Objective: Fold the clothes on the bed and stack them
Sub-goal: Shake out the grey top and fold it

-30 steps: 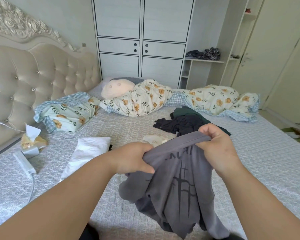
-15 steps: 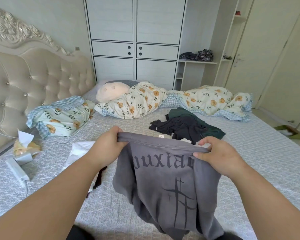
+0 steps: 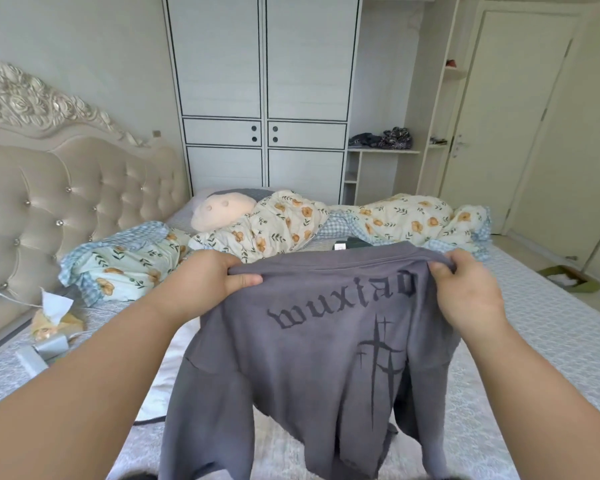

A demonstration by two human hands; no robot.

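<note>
We are holding the grey shirt up in front of us, above the near part of the bed, printed side facing us, dark lettering and cross marks showing. Our left hand is pinching the top edge at one corner, thumb on the front and fingers curled behind. Our right hand is gripping the other top corner the same way, cloth bunched under the thumb. Both grips are closed tight on fabric, nothing loose.

The shirt is hanging limp, folding in on itself below, one sleeve drooping at lower left. We are judging it soft, light, floppy, not slippery and not fragile; it will sag wherever unsupported. Best hold: the shoulder seams at both ends of the top edge, pulled apart so the body hangs flat before laying it down.

Just behind the top edge a bit of dark clothing with a small tag is peeking out; how much of it lies there, we cannot tell. Beyond it a flowered quilt is lying bunched across the far side, with a peach pillow to its left. A tissue pack is sitting near the padded headboard. A white wardrobe is standing behind the bed.
</note>
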